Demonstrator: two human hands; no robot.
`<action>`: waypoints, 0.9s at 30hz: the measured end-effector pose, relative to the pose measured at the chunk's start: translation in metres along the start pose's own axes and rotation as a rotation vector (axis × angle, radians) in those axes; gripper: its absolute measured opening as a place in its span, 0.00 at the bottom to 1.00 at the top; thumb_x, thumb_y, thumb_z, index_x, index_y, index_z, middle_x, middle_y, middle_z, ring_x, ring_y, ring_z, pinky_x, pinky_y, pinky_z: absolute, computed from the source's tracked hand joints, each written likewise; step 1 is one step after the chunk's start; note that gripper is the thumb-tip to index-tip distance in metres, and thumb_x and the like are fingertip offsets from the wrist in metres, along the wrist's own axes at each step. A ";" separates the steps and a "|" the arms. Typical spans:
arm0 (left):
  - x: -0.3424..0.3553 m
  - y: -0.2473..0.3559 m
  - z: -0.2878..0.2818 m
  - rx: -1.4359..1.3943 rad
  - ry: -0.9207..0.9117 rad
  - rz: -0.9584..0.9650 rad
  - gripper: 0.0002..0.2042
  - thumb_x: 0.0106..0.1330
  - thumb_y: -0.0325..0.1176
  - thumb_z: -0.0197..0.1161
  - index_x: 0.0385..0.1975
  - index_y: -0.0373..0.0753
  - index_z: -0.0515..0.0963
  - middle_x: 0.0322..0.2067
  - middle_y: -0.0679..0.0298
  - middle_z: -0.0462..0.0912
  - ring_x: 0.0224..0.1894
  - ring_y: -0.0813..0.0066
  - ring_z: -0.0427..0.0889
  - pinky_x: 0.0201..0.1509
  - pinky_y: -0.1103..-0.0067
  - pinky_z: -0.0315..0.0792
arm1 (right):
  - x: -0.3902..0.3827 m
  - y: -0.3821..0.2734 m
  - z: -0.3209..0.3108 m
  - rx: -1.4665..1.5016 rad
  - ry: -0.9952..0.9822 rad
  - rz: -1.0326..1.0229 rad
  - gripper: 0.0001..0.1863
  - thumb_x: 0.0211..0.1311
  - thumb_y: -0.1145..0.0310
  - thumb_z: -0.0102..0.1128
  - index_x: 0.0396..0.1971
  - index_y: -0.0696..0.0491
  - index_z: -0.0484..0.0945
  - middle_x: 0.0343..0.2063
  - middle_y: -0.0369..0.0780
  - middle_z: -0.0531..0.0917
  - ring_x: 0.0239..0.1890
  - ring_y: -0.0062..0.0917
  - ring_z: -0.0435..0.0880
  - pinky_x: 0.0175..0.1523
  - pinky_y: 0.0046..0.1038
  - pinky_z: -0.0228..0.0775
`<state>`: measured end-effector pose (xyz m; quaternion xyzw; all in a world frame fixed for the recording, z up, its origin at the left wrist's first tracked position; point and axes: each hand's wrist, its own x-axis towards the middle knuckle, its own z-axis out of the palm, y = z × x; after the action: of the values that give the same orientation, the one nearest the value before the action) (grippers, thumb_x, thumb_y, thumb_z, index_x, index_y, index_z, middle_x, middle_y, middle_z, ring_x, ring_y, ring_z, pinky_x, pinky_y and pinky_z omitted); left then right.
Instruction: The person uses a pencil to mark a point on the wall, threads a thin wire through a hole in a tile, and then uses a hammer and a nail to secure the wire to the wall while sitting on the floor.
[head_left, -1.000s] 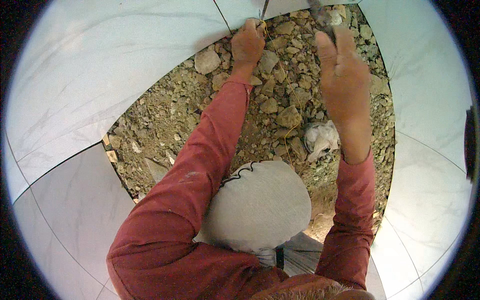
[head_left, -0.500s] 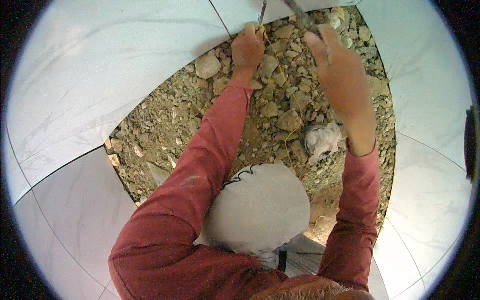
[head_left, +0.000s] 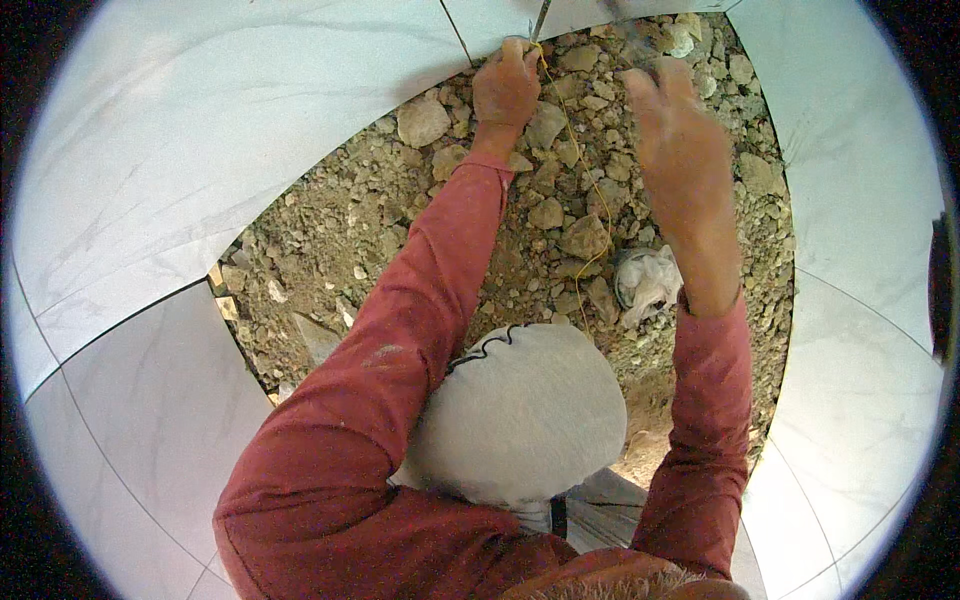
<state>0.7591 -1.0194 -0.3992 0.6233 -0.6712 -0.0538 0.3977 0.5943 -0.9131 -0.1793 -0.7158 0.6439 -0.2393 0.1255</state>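
Note:
At the far edge of the rubble, my left hand (head_left: 506,92) is closed round the lower part of a thin metal rod (head_left: 541,18), which stands nearly upright by the tile edge. A yellow string (head_left: 596,190) is looped at the rod and runs back over the stones toward my knee. To the right, my right hand (head_left: 688,165) is raised over the rubble, blurred by motion. Its fingers close on a dark hammer-like tool (head_left: 628,30), smeared and cut off by the top edge, so its head does not show.
Broken stones and soil (head_left: 350,250) fill the gap between large white marbled tiles (head_left: 200,130). A crumpled white plastic bag (head_left: 650,282) lies right of the string. My grey-clad knee (head_left: 520,415) takes up the near middle. A dark object (head_left: 940,285) stands at the right rim.
My right hand and the tool have shifted slightly, and the tool is more blurred. My left hand keeps its grip on the rod. The whole view has moved a little.

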 end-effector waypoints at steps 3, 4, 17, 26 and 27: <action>-0.009 0.001 -0.005 0.235 -0.044 0.136 0.12 0.71 0.40 0.63 0.42 0.39 0.73 0.33 0.55 0.85 0.35 0.51 0.86 0.36 0.62 0.80 | 0.001 0.012 -0.004 -0.035 0.018 -0.077 0.16 0.76 0.57 0.52 0.50 0.54 0.71 0.27 0.54 0.83 0.33 0.55 0.84 0.34 0.52 0.73; -0.007 -0.002 -0.004 0.160 -0.001 0.127 0.12 0.72 0.41 0.62 0.42 0.39 0.73 0.32 0.55 0.85 0.34 0.51 0.85 0.35 0.61 0.79 | 0.003 0.010 -0.008 -0.030 0.040 -0.121 0.16 0.76 0.57 0.52 0.51 0.54 0.71 0.27 0.54 0.83 0.33 0.56 0.83 0.33 0.52 0.73; -0.006 -0.005 -0.005 0.053 -0.023 -0.010 0.10 0.72 0.41 0.62 0.40 0.41 0.75 0.31 0.51 0.85 0.36 0.47 0.86 0.37 0.58 0.78 | -0.005 -0.002 -0.010 0.073 0.019 -0.003 0.14 0.77 0.57 0.52 0.48 0.53 0.70 0.26 0.56 0.82 0.32 0.58 0.81 0.32 0.54 0.70; 0.000 0.003 -0.005 0.072 0.001 -0.003 0.10 0.71 0.41 0.62 0.40 0.41 0.76 0.30 0.52 0.86 0.33 0.47 0.86 0.37 0.60 0.79 | -0.002 0.019 -0.010 0.036 0.018 0.016 0.18 0.77 0.53 0.50 0.52 0.52 0.74 0.33 0.54 0.84 0.37 0.55 0.83 0.39 0.51 0.73; -0.002 0.001 -0.005 0.046 0.027 0.010 0.11 0.71 0.42 0.62 0.40 0.41 0.76 0.30 0.52 0.86 0.32 0.47 0.86 0.37 0.60 0.79 | -0.008 0.020 -0.010 0.056 0.026 0.058 0.19 0.77 0.53 0.50 0.52 0.52 0.74 0.35 0.54 0.84 0.38 0.54 0.83 0.40 0.51 0.73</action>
<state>0.7610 -1.0154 -0.3956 0.6295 -0.6700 -0.0281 0.3925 0.5713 -0.9070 -0.1817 -0.6898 0.6591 -0.2628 0.1438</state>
